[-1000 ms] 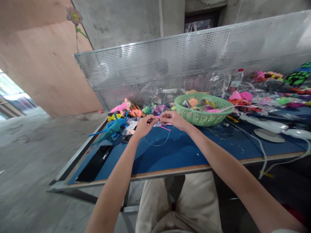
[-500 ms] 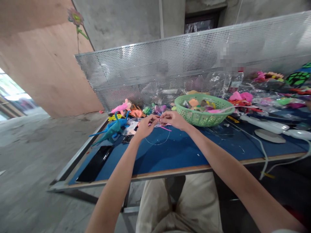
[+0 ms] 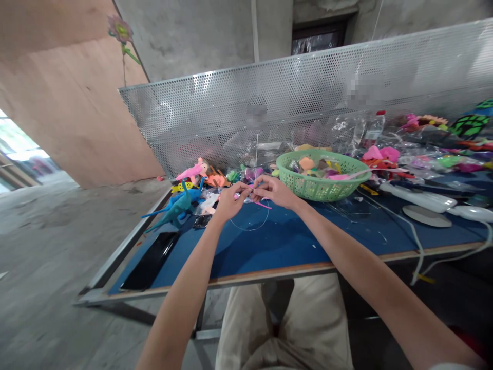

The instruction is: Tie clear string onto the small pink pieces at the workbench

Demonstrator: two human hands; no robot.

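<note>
Above the blue tabletop (image 3: 265,252), my left hand (image 3: 232,199) and my right hand (image 3: 275,191) meet with their fingertips pinched together. A small pink piece shows between them, and a thin pink strip (image 3: 263,204) sticks out below my right fingers. From the fingers a thin clear wire (image 3: 249,229) hangs in a wide loop. Another pale strand (image 3: 257,154) rises straight up from the hands. My fingers hide most of what they hold. Left of my left hand stand teal and blue dinosaur toys (image 3: 177,208).
A green basket (image 3: 319,190) of colourful soft pieces stands right of my hands. A black phone-like slab (image 3: 150,261) lies front left. Pink and yellow toys (image 3: 194,171) sit behind. White tools with cords (image 3: 419,198) lie at right, before a perforated metal screen (image 3: 215,113).
My hands stay almost in place, with only slight finger movement. A pale upright strand now shows above them, not visible before.
</note>
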